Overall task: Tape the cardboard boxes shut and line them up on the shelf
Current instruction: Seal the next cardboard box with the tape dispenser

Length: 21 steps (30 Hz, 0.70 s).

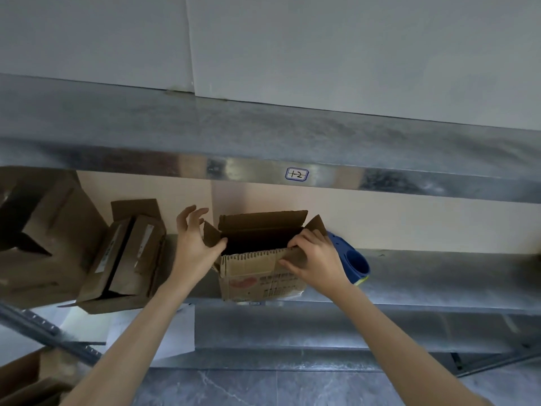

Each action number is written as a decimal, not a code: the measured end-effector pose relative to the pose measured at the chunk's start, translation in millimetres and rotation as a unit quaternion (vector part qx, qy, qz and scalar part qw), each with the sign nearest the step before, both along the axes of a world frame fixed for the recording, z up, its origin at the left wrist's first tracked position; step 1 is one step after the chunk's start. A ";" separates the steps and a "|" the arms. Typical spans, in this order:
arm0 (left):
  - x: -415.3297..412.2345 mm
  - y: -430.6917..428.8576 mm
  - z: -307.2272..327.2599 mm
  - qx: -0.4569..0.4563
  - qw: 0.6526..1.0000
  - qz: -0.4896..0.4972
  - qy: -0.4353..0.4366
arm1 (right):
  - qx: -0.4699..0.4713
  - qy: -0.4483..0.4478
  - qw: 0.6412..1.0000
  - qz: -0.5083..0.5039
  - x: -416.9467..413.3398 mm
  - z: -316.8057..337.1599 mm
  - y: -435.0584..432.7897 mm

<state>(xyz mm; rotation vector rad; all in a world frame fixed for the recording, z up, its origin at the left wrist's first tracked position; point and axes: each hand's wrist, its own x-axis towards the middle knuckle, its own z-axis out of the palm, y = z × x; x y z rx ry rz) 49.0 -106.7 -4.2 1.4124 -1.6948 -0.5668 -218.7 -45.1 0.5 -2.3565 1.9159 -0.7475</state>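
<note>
While the open cardboard box (257, 271) is sitting on the metal shelf (439, 271), the right hand (316, 259) is pinching its near flap. The left hand (193, 244), fingers loose, is touching its left flap. Above the box, a sticker (296, 174) is showing "1-2"; the box's print is blurred.

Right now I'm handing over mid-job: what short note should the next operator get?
Left hand: open, thumb against the left flap of the box.
Right hand: pinches the near flap at its right end.
The box stands on the shelf, top open, flaps not folded in, no tape.
Tape dispenser: on the shelf, just right of the box.
Middle box: flaps folded, seam gaping.
Big box: far left, looks open.
Done: no tape visible on any box.
Left: fold the flaps, tape all three, line them up.
</note>
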 end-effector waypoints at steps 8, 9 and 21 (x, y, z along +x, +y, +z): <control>-18.5 12.1 3.5 0.025 0.999 -0.027 0.025 | 0.016 -0.020 1.000 0.010 2.4 5.3 8.2; -17.7 13.2 3.1 0.024 0.999 -0.029 0.030 | 0.018 -0.033 0.999 0.017 1.4 8.4 8.1; -10.8 24.9 -0.7 0.016 0.996 -0.070 0.060 | 0.055 -0.027 0.996 -0.065 -25.9 17.9 -33.9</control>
